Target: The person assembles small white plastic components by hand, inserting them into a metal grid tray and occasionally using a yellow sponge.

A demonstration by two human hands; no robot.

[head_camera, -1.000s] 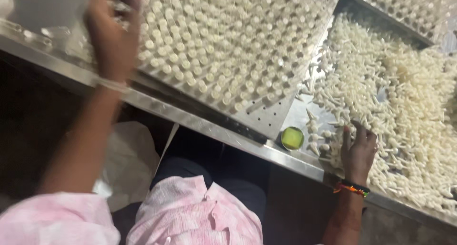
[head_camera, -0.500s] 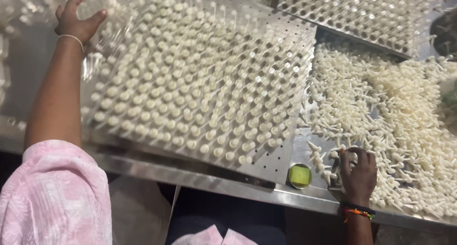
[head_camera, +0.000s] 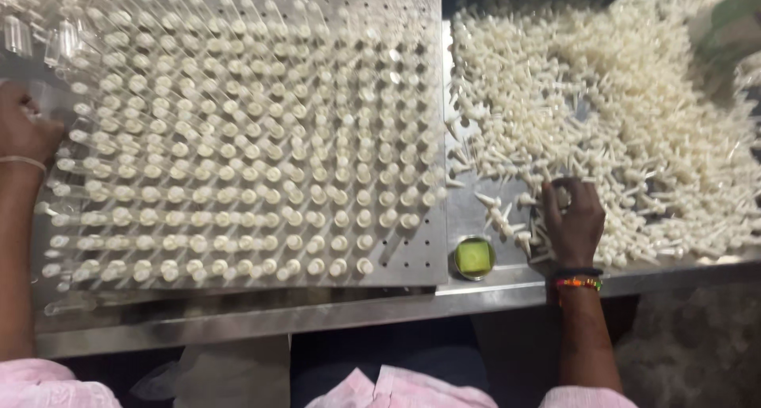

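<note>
Head cam is looking straight down at a steel workbench (head_camera: pixel 238 321). Right hand (head_camera: pixel 572 222) is sitting at the near edge of a big loose heap of small white plastic stoppers (head_camera: pixel 618 114), fingers curled down into them, so it's gathering or pinching a few, though I can't tell exactly how many it's got. That heap is filling the whole right side of the bench, stretching to the far right corner. A colourful beaded bracelet (head_camera: pixel 579 282) is wrapping the right wrist.

Just left of that hand, near the bench's front edge, a little round metal tin with green stuff inside (head_camera: pixel 474 258) is sitting on its own.

Taking up the left and middle is a flat perforated metal plate (head_camera: pixel 408 253) with rows of white-capped clear tubes (head_camera: pixel 261 162) standing in it, mostly full, with a few bare holes along the near right corner.

Left hand (head_camera: pixel 24 130) is resting at the plate's left edge, fingers loosely bent; can't tell if it's holding anything. A thin bangle (head_camera: pixel 22 162) is on that wrist. Pink sleeves are showing at the bottom.
</note>
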